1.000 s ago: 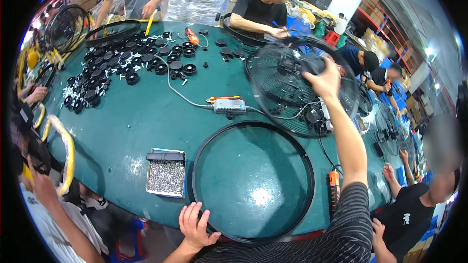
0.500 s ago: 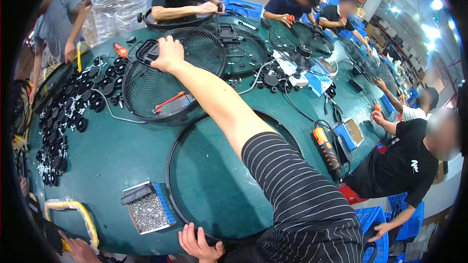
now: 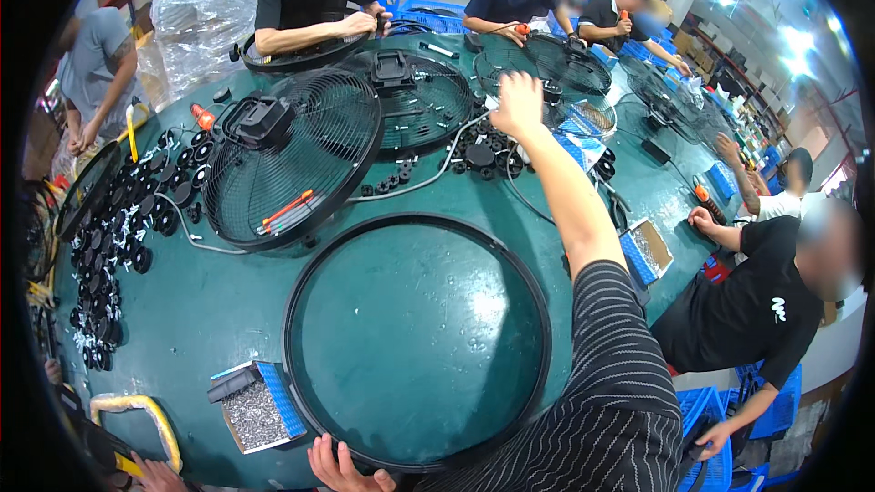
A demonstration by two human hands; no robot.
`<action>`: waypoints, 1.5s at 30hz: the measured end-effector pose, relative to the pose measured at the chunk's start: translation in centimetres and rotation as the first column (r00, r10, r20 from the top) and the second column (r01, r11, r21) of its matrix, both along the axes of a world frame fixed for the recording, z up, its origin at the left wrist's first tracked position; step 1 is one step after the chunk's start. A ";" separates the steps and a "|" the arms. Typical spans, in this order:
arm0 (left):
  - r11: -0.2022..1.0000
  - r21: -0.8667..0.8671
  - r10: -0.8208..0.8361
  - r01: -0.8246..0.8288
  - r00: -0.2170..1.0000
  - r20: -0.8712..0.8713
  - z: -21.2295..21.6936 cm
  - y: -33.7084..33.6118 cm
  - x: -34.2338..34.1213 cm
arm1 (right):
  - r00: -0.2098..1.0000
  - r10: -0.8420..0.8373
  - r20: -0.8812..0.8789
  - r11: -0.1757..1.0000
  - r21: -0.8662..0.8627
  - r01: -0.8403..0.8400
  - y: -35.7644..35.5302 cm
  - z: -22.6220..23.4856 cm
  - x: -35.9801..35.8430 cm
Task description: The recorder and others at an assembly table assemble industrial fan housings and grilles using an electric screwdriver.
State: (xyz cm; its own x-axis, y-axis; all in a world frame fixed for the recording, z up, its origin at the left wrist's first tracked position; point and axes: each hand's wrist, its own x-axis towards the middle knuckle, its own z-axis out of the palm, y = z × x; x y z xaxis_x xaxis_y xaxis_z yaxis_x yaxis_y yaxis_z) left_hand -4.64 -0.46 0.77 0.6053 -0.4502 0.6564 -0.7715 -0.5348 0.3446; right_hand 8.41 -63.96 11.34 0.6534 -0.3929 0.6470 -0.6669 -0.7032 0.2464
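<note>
My right hand [image 3: 520, 107] is stretched out over the far middle of the table, fingers apart, with no held thing visible. Just below it lie several black round knobs [image 3: 480, 153], and a grey cable [image 3: 436, 173] ends close to its thumb. At the near table edge my left hand [image 3: 342, 466] has its fingers spread, beside the near rim of a large black ring [image 3: 547, 333] lying flat on the table. Left of the right hand, a black wire fan grille [image 3: 319, 141] with a black housing [image 3: 258, 120] leans tilted, an orange-handled tool inside its rim.
A small box of metal fasteners [image 3: 255, 415] stands left of the ring, another box [image 3: 649, 251] at right. Black knobs and screws [image 3: 96, 264] cover the left side. A yellow handle frame [image 3: 137, 405] lies near left. Several people work around the green table [image 3: 191, 310].
My right hand has let go of the black housing on the fan grille and moved right. The whole ring now shows. My arm now hides the orange power screwdriver.
</note>
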 end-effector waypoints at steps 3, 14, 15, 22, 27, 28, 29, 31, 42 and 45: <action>0.998 0.055 0.007 -0.007 1.000 -0.013 0.5 -0.4 -0.4 | 0.994 -0.090 -0.056 0.988 0.122 0.096 -4.3 -3.1 -3.6; 0.977 -0.093 0.194 -0.193 0.981 0.004 0.6 -3.0 -2.1 | 1.000 0.027 -0.015 0.991 0.129 -0.025 -10.5 -4.4 -6.3; 0.975 -0.100 0.201 -0.198 0.980 0.016 0.5 -2.9 -2.1 | 0.998 0.059 0.036 0.991 0.121 -0.063 -10.7 -3.7 -7.2; 0.997 0.077 0.029 -0.027 0.999 -0.033 1.5 -0.2 -1.5 | 0.821 0.228 0.524 0.961 0.015 -0.277 -7.3 7.8 -15.1; 0.998 -0.013 0.060 -0.062 0.994 -0.092 3.3 -0.2 -0.9 | 0.496 0.170 0.851 0.847 0.131 -0.515 1.1 17.6 -24.1; 0.995 -0.083 0.045 -0.055 0.992 -0.115 3.9 -1.0 -0.1 | 0.423 0.178 0.888 0.811 0.111 -0.574 3.0 18.7 -26.1; 0.988 -0.157 -0.040 0.014 0.985 -0.167 4.8 -1.7 0.9 | 0.250 0.146 0.957 0.677 0.088 -0.731 5.0 19.5 -27.7; 0.893 -0.443 -0.303 0.080 0.834 -0.461 6.8 -4.2 2.6 | -0.016 -0.006 1.000 0.435 -0.012 -0.900 8.2 20.2 -30.7; -0.322 -0.944 -0.820 0.070 -0.519 0.241 17.2 -6.0 0.3 | 0.307 -0.474 0.825 -0.391 0.115 -0.913 20.1 5.1 -34.3; -0.223 -0.959 -0.814 -0.173 -0.509 0.281 15.6 -3.1 -2.4 | 0.510 -0.459 0.728 -0.489 0.272 -0.829 21.6 4.0 -33.0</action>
